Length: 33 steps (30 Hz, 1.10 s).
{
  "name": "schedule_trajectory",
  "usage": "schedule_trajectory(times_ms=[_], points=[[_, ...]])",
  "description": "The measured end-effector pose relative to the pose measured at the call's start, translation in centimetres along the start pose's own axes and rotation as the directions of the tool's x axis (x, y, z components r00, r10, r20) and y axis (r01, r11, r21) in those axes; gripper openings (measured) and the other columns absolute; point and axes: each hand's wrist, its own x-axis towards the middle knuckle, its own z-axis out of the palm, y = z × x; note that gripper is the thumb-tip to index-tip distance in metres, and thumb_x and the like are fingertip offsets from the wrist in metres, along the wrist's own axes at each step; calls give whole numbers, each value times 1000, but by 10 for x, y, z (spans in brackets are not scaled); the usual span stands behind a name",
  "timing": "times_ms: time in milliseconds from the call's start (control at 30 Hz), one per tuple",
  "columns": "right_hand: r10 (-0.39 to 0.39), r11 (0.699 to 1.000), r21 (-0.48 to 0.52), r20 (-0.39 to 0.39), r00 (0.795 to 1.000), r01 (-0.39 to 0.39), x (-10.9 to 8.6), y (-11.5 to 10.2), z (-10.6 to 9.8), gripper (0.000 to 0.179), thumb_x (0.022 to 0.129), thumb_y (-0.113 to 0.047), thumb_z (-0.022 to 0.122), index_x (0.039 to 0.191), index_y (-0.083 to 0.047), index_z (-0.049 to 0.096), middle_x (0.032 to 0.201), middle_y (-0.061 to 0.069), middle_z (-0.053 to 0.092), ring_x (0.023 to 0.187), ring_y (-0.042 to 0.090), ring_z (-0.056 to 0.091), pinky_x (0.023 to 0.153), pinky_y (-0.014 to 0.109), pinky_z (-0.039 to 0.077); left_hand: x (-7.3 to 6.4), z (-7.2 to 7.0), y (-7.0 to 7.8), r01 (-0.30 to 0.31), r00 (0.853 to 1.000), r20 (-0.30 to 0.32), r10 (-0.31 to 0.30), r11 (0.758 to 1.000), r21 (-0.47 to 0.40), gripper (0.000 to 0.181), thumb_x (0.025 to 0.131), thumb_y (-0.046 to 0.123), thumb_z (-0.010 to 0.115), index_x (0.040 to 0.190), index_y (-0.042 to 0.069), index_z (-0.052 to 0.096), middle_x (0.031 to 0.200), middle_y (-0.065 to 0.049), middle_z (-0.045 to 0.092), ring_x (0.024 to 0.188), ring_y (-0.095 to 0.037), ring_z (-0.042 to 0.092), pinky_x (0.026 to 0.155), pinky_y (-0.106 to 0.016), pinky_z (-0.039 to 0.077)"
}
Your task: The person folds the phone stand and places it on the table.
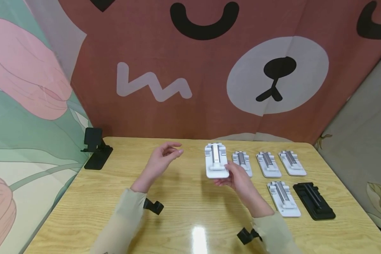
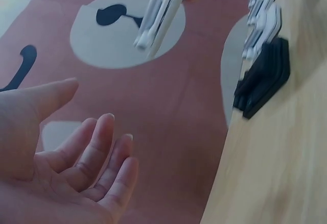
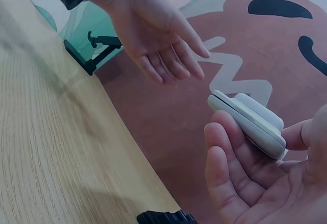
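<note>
My right hand (image 1: 240,180) holds a white folded phone stand (image 1: 216,163) above the table, gripping its lower right edge between thumb and fingers. In the right wrist view, that stand (image 3: 248,122) shows edge-on, its two layers folded flat together. My left hand (image 1: 161,158) hovers to the left of it with nothing in it, fingers loosely bent and the thumb apart. The palm of the left hand (image 2: 66,168) faces up toward the camera in the left wrist view. Just behind the right hand lies another white folded stand (image 1: 242,161), partly covered by the fingers.
Farther right along the back lie two more white folded stands (image 1: 268,164) (image 1: 292,163). Nearer me are a white folded stand (image 1: 284,199) and a black folded one (image 1: 314,201). An unfolded black stand (image 1: 96,150) stands at the far left corner of the wooden table (image 1: 92,204). Printed cloth (image 1: 209,116) hangs behind.
</note>
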Motion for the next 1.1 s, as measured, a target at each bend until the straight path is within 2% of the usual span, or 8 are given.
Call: schedule_trajectory(times_ms=[267,433,600,700,867,967,1100], points=[[47,999,-19,-53,998,-48,-7,1,-10,43,110,-17,27,130,15,50,92,18,71,79,22,69,74,33,57,-1,-36,0,4,996,-89,-4,1000,1,38,102,26,66,132,3,62,109,-13,67,104,-24,62,100,-43,46],[56,997,-48,-73,996,-59,-11,4,-17,44,110,-18,27,126,15,51,93,19,72,80,23,70,74,33,57,0,-59,-1,34,983,-183,-29,999,24,42,102,32,65,133,3,60,117,-15,66,111,-26,60,101,-42,43],[80,992,-87,-103,991,-89,-18,7,-26,43,110,-18,28,125,14,52,94,19,71,80,24,70,75,34,58,2,-81,0,53,953,-300,-49,999,6,48,102,35,64,135,0,57,123,-15,63,114,-26,57,100,-38,42],[106,987,-105,-131,986,-120,-22,8,-31,42,110,-18,29,126,13,52,95,18,71,81,24,69,76,35,58,1,-93,4,63,936,-349,-53,998,18,51,102,38,64,135,0,56,123,-12,62,113,-25,56,100,-36,42],[121,982,-124,-146,982,-139,-30,8,-41,43,109,-18,30,128,14,51,96,18,71,81,26,69,75,36,57,-1,-116,11,97,908,-417,-41,989,115,53,102,43,62,136,2,57,126,-8,58,112,-21,52,95,-33,41],[125,979,-143,-151,981,-147,-36,9,-46,43,109,-17,31,127,15,52,95,19,70,81,27,68,74,35,57,-1,-131,11,128,884,-467,-32,976,175,55,101,45,61,137,3,57,127,-9,57,113,-19,50,90,-31,40],[137,974,-154,-171,976,-164,-43,13,-53,43,108,-17,33,128,16,52,95,19,70,81,28,68,75,36,58,1,-153,7,172,841,-540,-23,959,226,55,102,45,59,138,3,56,123,-3,56,109,-15,50,86,-27,40]])
